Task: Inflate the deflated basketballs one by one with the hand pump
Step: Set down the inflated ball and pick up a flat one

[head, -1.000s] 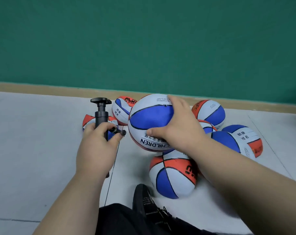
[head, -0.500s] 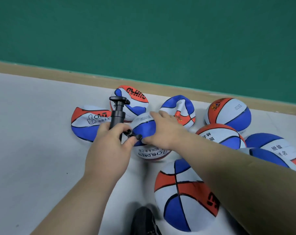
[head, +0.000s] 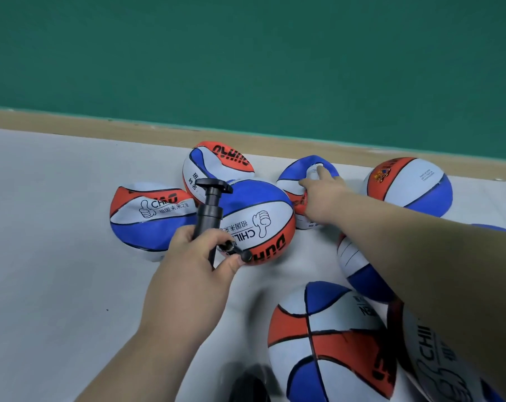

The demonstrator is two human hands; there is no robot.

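Reaching across the pile, the right hand (head: 324, 195) lies on the caved-in red, white and blue rubber basketball (head: 292, 177) near the far edge of the grey floor (head: 57, 285), just short of the tan skirting strip (head: 72, 123). Its fingers curve over the dented top and touch it; whether they pinch a fold, I cannot tell. The left hand (head: 193, 277) wraps the barrel of the black plastic hand pump (head: 209, 210), fingers pressed together, thumb beside the short black nozzle (head: 237, 252), which juts toward the round, full-looking tricolour ball (head: 257, 221) in the middle.

The limp skin would likely buckle and slip out of a loose hold if dragged. A nudge from the forearm could send the full ball rolling. The exposed nozzle tip, so close to that ball, could catch on it and bend.

The dented ball's valve is not visible. The right forearm covers part of the balls at the right edge, and a dark blurred shape at the near edge cannot be made out.
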